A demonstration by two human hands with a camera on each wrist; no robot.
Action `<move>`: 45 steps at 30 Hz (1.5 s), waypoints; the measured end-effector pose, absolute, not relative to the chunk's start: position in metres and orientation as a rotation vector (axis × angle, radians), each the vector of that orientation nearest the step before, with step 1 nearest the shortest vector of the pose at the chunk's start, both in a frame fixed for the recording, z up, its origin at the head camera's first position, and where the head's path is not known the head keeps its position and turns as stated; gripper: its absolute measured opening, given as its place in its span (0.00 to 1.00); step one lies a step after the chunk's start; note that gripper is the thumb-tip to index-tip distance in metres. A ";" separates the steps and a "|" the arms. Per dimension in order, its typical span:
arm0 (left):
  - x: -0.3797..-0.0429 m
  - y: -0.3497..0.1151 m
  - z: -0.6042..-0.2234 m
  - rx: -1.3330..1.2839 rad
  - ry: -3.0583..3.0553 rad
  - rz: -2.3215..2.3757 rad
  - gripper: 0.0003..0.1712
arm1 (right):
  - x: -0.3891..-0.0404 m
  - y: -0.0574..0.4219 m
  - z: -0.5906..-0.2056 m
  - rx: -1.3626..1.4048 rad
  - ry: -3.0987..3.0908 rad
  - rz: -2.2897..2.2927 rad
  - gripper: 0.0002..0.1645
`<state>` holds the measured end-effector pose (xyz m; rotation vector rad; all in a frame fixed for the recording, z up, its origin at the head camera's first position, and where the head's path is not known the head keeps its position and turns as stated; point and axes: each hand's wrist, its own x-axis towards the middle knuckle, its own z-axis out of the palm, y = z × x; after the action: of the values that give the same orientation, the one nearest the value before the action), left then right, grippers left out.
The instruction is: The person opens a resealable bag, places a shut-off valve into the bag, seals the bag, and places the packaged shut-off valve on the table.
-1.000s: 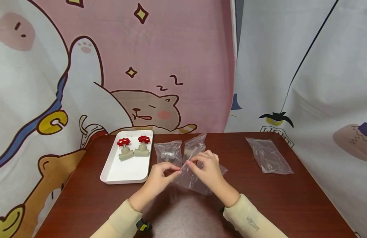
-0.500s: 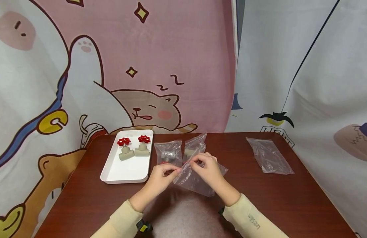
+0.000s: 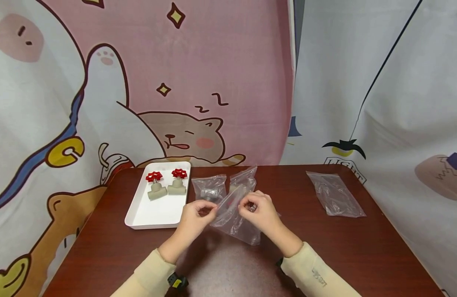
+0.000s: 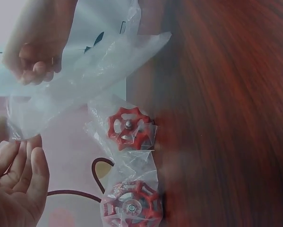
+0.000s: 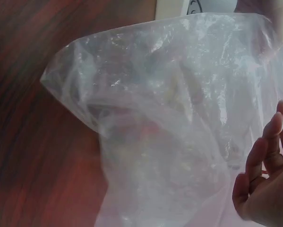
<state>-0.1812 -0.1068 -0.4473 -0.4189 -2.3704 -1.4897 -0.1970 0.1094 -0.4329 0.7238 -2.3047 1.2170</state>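
Note:
My left hand [image 3: 195, 216] pinches one edge of a clear plastic zip bag [image 3: 240, 227] between thumb and fingers. At the bag's other side is my right hand [image 3: 261, 211], thumb and forefinger bent together on the film. In the left wrist view the bag [image 4: 91, 75] stretches between both hands and looks flat and thin. It fills much of the right wrist view. Just beyond the hands stand two bagged valves, whose red handwheels [image 4: 131, 207] show through the film in the left wrist view.
Left of the hands lies a white tray [image 3: 158, 216] with two valves, one [image 3: 156, 190] beside the other [image 3: 177, 185], each with a red handwheel and a beige body. A flat clear bag [image 3: 337, 196] lies on the brown table [image 3: 362, 255] at the right.
My hands have moved apart, the left one slightly left and the right one slightly right. The bag between them has shifted left and its upper edge spread.

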 end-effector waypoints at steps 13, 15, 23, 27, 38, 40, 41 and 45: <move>-0.182 -0.111 -0.450 -0.418 -2.376 -1.594 0.10 | -0.210 0.143 -0.435 0.647 -2.462 1.181 0.29; -0.182 -0.113 -0.451 -0.410 -2.382 -1.581 0.10 | -0.210 0.148 -0.436 0.651 -2.510 1.180 0.26; -0.183 -0.113 -0.452 -0.407 -2.404 -1.529 0.08 | -0.211 0.153 -0.443 0.589 -2.540 1.183 0.11; -0.182 -0.112 -0.451 -0.377 -2.410 -1.270 0.10 | -0.210 0.151 -0.442 0.596 -2.528 1.219 0.09; -0.174 -0.107 -0.446 -0.324 -2.281 -1.170 0.10 | -0.203 0.135 -0.432 0.635 -2.483 1.249 0.07; -0.174 -0.107 -0.446 -0.343 -2.256 -1.196 0.08 | -0.202 0.133 -0.431 0.651 -2.475 1.248 0.07; -0.175 -0.107 -0.446 -0.360 -2.245 -1.207 0.06 | -0.202 0.132 -0.430 0.656 -2.473 1.250 0.07; -0.177 -0.107 -0.446 -0.460 -2.222 -1.206 0.05 | -0.201 0.130 -0.429 0.667 -2.462 1.233 0.07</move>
<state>-0.1766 -0.1071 -0.4462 -0.4599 -2.2216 -1.2056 -0.2010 0.1298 -0.4293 0.6675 -2.4621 1.2330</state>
